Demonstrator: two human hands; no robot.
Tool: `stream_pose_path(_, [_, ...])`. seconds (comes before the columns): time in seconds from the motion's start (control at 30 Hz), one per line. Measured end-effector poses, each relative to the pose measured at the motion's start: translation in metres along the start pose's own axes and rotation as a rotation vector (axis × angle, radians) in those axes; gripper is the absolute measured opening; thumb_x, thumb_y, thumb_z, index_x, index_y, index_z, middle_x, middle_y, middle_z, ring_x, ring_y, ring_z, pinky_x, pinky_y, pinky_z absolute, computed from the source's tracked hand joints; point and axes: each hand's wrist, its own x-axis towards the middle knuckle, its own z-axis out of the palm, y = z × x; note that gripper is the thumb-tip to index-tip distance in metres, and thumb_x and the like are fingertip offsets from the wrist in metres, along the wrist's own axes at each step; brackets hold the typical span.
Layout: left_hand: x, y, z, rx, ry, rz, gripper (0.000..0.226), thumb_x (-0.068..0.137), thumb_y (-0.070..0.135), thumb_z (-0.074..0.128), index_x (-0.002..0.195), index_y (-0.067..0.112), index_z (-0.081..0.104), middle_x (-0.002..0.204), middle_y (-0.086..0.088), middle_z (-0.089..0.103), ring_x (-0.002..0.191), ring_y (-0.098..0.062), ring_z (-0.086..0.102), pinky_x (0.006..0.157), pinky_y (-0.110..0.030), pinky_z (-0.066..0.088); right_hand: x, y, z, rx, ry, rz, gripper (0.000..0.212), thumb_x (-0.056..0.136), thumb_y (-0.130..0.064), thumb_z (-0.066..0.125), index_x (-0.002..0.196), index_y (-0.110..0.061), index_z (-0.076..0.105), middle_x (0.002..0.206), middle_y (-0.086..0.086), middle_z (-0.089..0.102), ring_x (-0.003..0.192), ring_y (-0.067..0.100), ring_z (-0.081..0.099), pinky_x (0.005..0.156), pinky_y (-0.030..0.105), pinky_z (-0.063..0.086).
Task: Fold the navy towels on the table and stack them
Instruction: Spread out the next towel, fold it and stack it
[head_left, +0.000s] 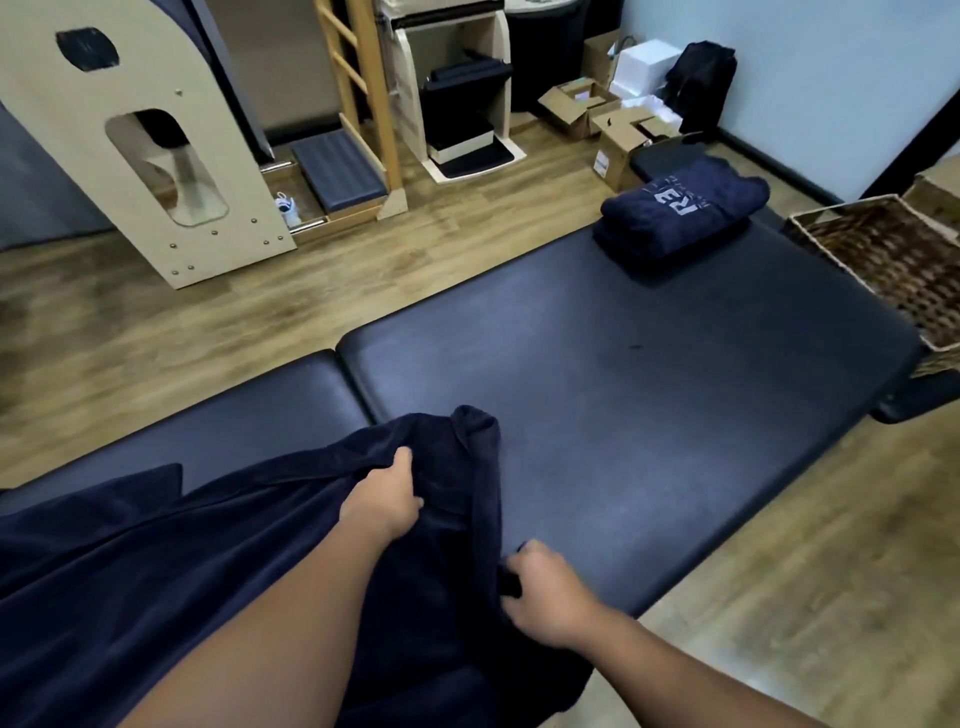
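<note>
- Two folded towels, as far as I can tell, form the stack (680, 213) at the far end of the worktop (623, 364); the top one shows white lettering.
- One loose towel (208, 561) lies rumpled at the near end of the worktop, well apart from the stack, and spills over the near edge.
- Left hand (384, 499) has its grip clamped on a bunched ridge of this towel, fingers curled into the cloth.
- Right hand (540, 592) pinches the towel's edge nearer the worktop's front rim, grip closed on the fabric.
- By my judgement this towel has no neat fold yet, so spreading, folding and carrying it to the stack are left.
- A wicker basket (883, 260) sits just beyond the stack; whether more towels wait in it I cannot tell.
</note>
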Motion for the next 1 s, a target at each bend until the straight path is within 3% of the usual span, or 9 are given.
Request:
stream_pose_path(0.1, [0.012,0.006,-0.005,-0.044,0.110,0.034,0.017,0.098,0.027,0.059,0.108,0.016,0.050,0.104,-0.006,0.065,0.093,-0.027,0.060,0.085,-0.044,0.055,-0.002,0.003,-0.014,0.024,-0.062,0.064,0.010,0.073,-0.027,0.055,0.080,-0.020,0.056,0.090,0.004,0.064,0.090,0.030,0.062,0.073,0.029,0.047])
stream_pose_path(0.17, [0.021,0.010,-0.010,-0.111,0.143,0.069,0.017,0.100,0.028,0.058,0.106,0.013,0.052,0.106,-0.008,0.065,0.095,-0.028,0.060,0.085,-0.042,0.053,-0.005,0.012,-0.027,0.066,0.063,0.154,0.015,0.070,-0.028,0.050,0.079,-0.016,0.051,0.081,0.001,0.062,0.084,0.030,0.060,0.069,0.032,0.048])
stream_pose_path(0.33, [0.041,0.039,-0.032,-0.245,0.192,0.176,0.015,0.100,0.023,0.058,0.107,0.018,0.045,0.106,-0.011,0.064,0.094,-0.030,0.057,0.083,-0.041,0.048,-0.016,0.059,-0.077,-0.025,0.359,0.338,0.012,0.084,-0.021,0.053,0.079,-0.017,0.043,0.088,0.005,0.054,0.097,0.037,0.061,0.072,0.035,0.042])
stream_pose_path(0.47, [0.050,0.087,-0.050,-0.217,0.092,0.317,0.048,0.094,0.006,0.055,0.134,0.018,0.032,0.093,-0.008,0.062,0.091,-0.029,0.061,0.082,-0.047,0.051,-0.016,0.089,-0.104,-0.143,0.401,0.400,0.012,0.090,-0.023,0.050,0.086,-0.022,0.038,0.102,0.005,0.056,0.099,0.035,0.062,0.072,0.036,0.041])
stream_pose_path(0.6, [0.063,0.129,-0.060,-0.072,0.017,0.332,0.097,0.086,0.003,0.058,0.158,0.026,-0.001,0.086,-0.006,0.062,0.078,-0.024,0.063,0.072,-0.043,0.055,-0.009,0.117,-0.126,-0.160,0.458,0.433,0.014,0.092,-0.020,0.047,0.085,-0.022,0.035,0.097,0.004,0.055,0.093,0.034,0.063,0.067,0.036,0.040])
stream_pose_path(0.77, [0.091,0.192,-0.065,0.004,0.041,0.281,0.114,0.083,0.003,0.062,0.158,0.030,-0.019,0.080,-0.004,0.063,0.070,-0.021,0.064,0.059,-0.038,0.052,0.010,0.170,-0.170,-0.144,0.491,0.404,0.013,0.091,-0.015,0.045,0.084,-0.019,0.036,0.087,0.000,0.045,0.089,0.033,0.061,0.065,0.035,0.039])
stream_pose_path(1.0, [0.151,0.308,-0.087,0.062,0.108,0.259,0.118,0.083,0.006,0.064,0.156,0.033,-0.024,0.079,-0.006,0.065,0.070,-0.024,0.064,0.068,-0.044,0.057,0.042,0.255,-0.246,-0.068,0.643,0.388,0.018,0.089,-0.015,0.052,0.080,-0.018,0.036,0.076,-0.001,0.048,0.080,0.034,0.059,0.060,0.037,0.038])
